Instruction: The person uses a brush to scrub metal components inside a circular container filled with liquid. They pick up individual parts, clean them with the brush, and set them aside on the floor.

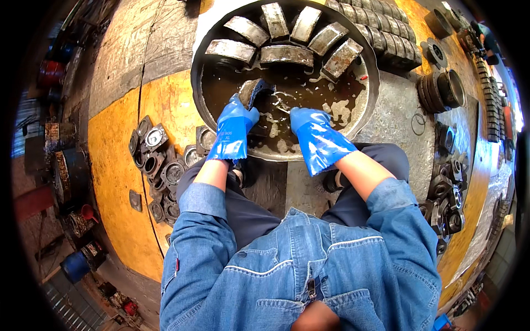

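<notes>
Both my hands wear shiny blue rubber gloves over a wide round basin [373, 96] of murky brown liquid. My left hand [236, 118] is closed on a curved metal piece [249, 92], tilted up at the basin's near left, with a dark inner face. My right hand [310, 118] is over the near right of the liquid, its fingers curled in. Pale streaks show by its fingertips, and what it holds, if anything, I cannot make out. Several thick curved metal blocks [287, 55] stand in an arc along the basin's far side, wet and grey.
Round metal castings [160, 165] lie piled on yellowed boards at left. Rows of curved blocks [381, 30] are stacked beyond the basin at right. Stacked rings [441, 91], a thin wire loop [418, 124] and more dark castings [444, 193] sit further right. My knees flank the basin's near rim.
</notes>
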Available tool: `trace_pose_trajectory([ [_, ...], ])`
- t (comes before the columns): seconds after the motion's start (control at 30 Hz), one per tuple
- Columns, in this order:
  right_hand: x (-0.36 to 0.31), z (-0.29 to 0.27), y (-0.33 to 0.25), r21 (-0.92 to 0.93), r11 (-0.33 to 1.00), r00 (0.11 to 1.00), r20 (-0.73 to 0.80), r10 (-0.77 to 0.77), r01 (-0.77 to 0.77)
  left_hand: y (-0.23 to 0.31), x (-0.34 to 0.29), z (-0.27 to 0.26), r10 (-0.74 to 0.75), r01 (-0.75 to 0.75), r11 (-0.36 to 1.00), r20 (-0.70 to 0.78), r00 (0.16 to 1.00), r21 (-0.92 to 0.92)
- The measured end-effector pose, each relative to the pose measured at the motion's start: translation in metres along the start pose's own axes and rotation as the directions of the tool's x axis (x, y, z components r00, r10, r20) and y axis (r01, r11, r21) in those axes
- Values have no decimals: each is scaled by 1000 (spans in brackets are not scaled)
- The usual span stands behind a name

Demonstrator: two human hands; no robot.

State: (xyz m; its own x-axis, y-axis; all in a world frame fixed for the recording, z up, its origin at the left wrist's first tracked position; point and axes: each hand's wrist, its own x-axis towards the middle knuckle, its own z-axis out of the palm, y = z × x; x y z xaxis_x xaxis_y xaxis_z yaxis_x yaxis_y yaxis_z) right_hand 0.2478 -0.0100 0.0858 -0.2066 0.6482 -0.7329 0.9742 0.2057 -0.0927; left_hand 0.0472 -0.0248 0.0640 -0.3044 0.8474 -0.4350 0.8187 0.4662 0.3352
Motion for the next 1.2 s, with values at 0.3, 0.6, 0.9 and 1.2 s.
trace_pose_trajectory([
  [0.3,2,7,1,25,1000,999,-40,10,-9,4,-3,1,33,-33,999,-1,999,6],
  [0.6,32,24,22,43,994,995,-30,98,-96,18,2,3,14,-14,1000,50,999,-3],
  [0.9,-16,-8,8,37,999,999,21,-30,29,11,-1,-6,-31,32,999,100,994,-6],
  [1.2,-9,-9,13,64,996,996,58,-71,67,2,-1,-5,-10,13,999,69,998,-37],
])
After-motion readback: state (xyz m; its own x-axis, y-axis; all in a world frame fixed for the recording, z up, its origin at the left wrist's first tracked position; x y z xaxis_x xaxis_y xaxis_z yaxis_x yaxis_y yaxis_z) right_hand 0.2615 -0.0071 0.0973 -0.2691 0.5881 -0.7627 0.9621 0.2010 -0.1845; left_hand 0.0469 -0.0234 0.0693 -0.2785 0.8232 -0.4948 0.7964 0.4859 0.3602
